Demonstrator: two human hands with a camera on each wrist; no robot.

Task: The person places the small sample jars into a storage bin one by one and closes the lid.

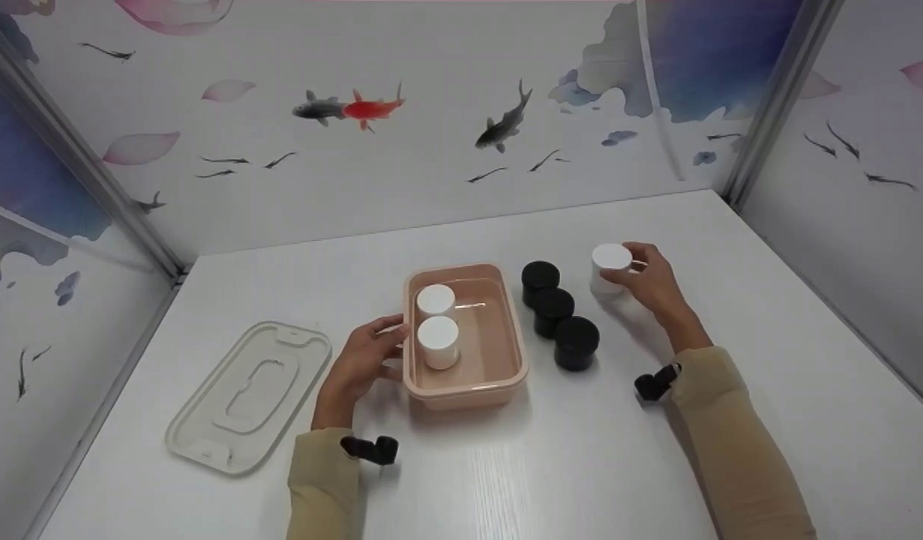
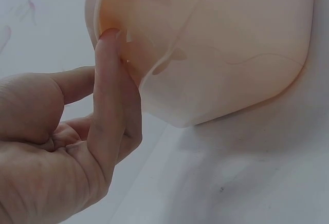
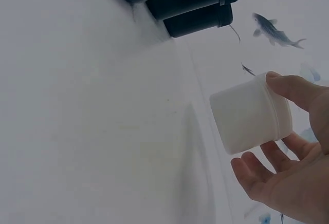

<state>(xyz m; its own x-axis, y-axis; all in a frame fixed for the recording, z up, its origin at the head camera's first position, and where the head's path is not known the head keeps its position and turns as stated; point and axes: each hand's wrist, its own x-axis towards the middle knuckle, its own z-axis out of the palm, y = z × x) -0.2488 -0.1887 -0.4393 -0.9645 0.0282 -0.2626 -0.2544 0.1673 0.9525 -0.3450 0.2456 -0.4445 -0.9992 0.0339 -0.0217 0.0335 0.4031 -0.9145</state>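
A white lidded jar (image 1: pixel 611 268) is pinched between the thumb and fingers of my right hand (image 1: pixel 651 281), to the right of the black jars. In the right wrist view the same white jar (image 3: pixel 249 115) looks raised off the table. My left hand (image 1: pixel 364 352) holds the left rim of a pink plastic tub (image 1: pixel 465 391), and the left wrist view shows fingers (image 2: pixel 108 95) under that rim. Inside the tub, along its left side, two white jars (image 1: pixel 439 341) stand upright one behind the other.
Three black lidded jars (image 1: pixel 553 311) form a slanting row just right of the tub. On the left, a translucent rectangular lid (image 1: pixel 250 397) lies flat on the white table (image 1: pixel 461 480). Printed panels (image 1: pixel 431 172) enclose the back and sides.
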